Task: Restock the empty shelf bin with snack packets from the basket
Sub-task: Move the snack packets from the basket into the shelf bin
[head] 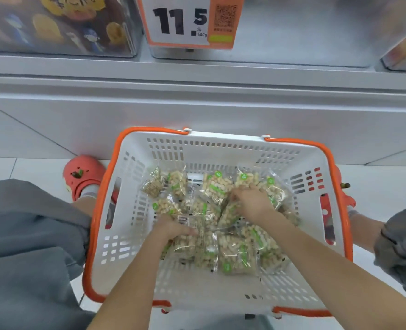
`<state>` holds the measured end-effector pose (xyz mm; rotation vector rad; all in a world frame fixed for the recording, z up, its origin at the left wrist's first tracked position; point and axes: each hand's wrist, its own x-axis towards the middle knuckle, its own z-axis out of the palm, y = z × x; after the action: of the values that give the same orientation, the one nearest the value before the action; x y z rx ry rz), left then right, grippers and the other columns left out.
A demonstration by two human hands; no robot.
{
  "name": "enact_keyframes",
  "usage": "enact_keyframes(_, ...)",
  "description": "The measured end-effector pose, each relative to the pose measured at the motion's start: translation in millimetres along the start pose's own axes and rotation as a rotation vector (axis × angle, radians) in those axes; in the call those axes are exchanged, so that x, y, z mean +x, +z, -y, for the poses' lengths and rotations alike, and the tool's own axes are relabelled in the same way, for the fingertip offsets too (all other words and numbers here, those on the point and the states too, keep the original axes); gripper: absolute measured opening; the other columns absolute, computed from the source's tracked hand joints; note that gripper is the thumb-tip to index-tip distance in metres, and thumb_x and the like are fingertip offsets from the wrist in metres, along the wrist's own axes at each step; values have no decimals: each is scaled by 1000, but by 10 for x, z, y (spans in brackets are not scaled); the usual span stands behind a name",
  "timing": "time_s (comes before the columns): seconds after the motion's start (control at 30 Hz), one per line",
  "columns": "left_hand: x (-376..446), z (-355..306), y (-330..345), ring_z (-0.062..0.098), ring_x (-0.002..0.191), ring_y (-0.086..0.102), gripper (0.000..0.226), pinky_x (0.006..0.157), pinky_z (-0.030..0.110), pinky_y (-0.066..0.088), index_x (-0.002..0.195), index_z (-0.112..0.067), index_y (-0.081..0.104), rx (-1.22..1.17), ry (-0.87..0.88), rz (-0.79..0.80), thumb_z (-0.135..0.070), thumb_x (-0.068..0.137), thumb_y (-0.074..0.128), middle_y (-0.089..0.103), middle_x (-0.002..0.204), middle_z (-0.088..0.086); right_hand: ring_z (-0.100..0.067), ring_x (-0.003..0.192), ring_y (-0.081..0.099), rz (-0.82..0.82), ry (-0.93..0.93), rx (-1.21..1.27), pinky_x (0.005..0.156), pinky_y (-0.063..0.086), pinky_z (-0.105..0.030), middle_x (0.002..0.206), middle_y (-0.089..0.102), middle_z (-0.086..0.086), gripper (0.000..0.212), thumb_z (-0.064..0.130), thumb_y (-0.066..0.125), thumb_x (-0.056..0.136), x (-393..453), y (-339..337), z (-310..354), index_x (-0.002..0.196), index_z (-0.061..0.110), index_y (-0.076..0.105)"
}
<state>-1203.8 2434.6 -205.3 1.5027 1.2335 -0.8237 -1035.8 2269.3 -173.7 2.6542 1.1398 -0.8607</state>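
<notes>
Both hands are down among the snack packets [211, 225] in the basket [135, 234], centre frame. The left hand [173, 228] and right hand [251, 202] each grip packets. The empty bin [292, 32] sits upper right, nearer the right hand.

"Was it bright?"
"Yes, the light was soft and even, with only faint shadows inside the basket [135, 210]."
"Was it sharp?"
"No. The shelf bins [59, 27] up top looked blurry, and the edges bent outward."
</notes>
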Motion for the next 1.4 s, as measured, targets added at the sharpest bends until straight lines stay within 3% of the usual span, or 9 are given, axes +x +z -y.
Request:
enact_keyframes(0.33, -260, -71, -113, 33, 122, 51, 106, 103, 43, 44, 135, 4, 42, 4, 17, -53, -31, 49, 93, 53, 134, 18, -25, 128, 33, -23, 10, 15, 110, 22, -43, 123, 56, 2, 30, 39, 50, 94, -273, -223, -202, 117, 25, 62)
enact_keyframes(0.43, -637, -303, -274, 20, 78, 64, 36, 80, 35, 55, 83, -3, 65, 210, 140, -151, -22, 62, 88, 67, 84, 9, -25, 113, 46, -87, 19, 245, 99, 35, -39, 109, 56, -2, 27, 37, 51, 96, -408, -517, -207, 103, 13, 59)
enact_keyframes(0.57, -1114, -731, -529, 14, 67, 53, 37, 56, 20, 41, 54, -19, 51, 167, 483, -322, -6, 59, 86, 53, 63, -2, -21, 82, 60, -21, -59, 659, 75, 50, -34, 88, 59, -5, 23, 27, 50, 98, -658, -1025, -279, 106, 6, 49)
enact_keyframes(0.7, -1671, -1178, -849, 5, 105, 55, 43, 95, 28, 46, 80, -52, 70, 74, 988, -497, -11, 66, 72, 69, 103, -1, -1, 57, 47, -124, -97, 922, 53, 46, -12, 71, 49, 0, 20, 23, 55, 96, -1089, -1755, -347, 108, 8, 59)
enact_keyframes(0.8, -2128, -1401, -1059, 2, 125, 39, 48, 108, 20, 28, 98, -30, 73, 49, 1203, -580, 10, 71, 69, 47, 130, -29, 0, 50, 44, -5, -204, 1117, 58, 41, -18, 55, 49, 13, 18, 31, 59, 90, -1478, -2268, -362, 76, 23, 67)
enact_keyframes(0.97, -2716, -1582, -1056, -5, 126, 18, 65, 103, 2, 8, 80, -53, 70, 273, 1492, -673, 9, 63, 78, 24, 143, -29, -23, 91, 54, 137, -376, 1304, 71, 47, -25, 97, 61, -11, 65, 58, 86, 49, -1641, -2533, -410, 94, 13, 75)
enact_keyframes(1.13, -2699, -1660, -824, 17, 139, 23, 19, 113, 36, 26, 78, -59, 68, 149, 1613, -422, -45, 68, 76, 27, 145, -30, -9, 73, 64, 232, -502, 1409, 66, 50, -19, 84, 67, -2, 31, 32, 83, 54, -1505, -2571, -199, 79, 18, 73)
enact_keyframes(1.27, -2654, -1733, -864, 9, 137, 30, 49, 110, 32, 35, 110, -54, 61, 64, 1566, -451, -30, 70, 77, 32, 145, -11, -20, 78, 61, 131, -517, 1445, 65, 49, -26, 88, 64, -13, 68, 48, 91, 43, -1286, -2716, -105, 93, 7, 69)
enact_keyframes(1.4, -2638, -1756, -918, -4, 119, 50, 90, 83, 27, 54, 133, -47, 26, -153, 1413, -200, 18, 81, 61, 29, 141, -28, -12, 61, 64, 25, -471, 1487, 56, 52, -20, 77, 69, -7, 39, 39, 88, 55, -1136, -2832, -120, 78, 12, 73)
